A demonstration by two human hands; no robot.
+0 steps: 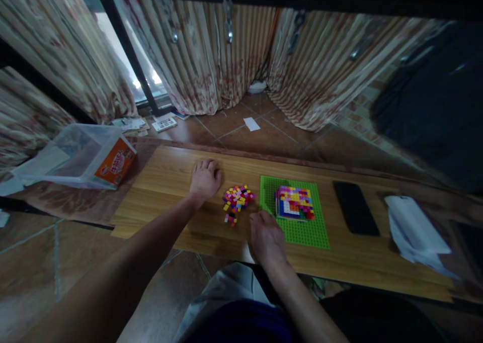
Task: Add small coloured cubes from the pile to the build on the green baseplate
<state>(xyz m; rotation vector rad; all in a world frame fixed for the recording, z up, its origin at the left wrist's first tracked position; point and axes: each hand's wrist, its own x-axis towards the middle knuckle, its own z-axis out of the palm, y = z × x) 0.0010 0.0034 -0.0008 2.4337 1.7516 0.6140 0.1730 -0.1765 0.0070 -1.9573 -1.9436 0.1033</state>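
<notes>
The left hand [206, 178] rested on the table [169, 169] to the left of the loose bricks [238, 197], its fingers curled loosely downward; whether anything lay under them could not be told. The right hand [267, 236] was at the near left corner of the green plate [302, 236], fingers bent close together, and its grip was hidden, so a brick pinched there could be neither confirmed nor ruled out. The bricks sat in a heap between the hands, a few strays lying on its near side, and the build [300, 196] stood on the plate, just right of the heap. The likeliest trouble was scatter: a sideways sweep of either wrist could have spread such small pieces, and those strays, closest to the near edge, might have dropped to the floor [28, 260]. The right hand overlapped the plate in this view, so a careless push there could have skewed it, while hard pressure on one side of the build might have popped bricks loose. The phone [355, 208], well apart from both hands, seemed little risk.
</notes>
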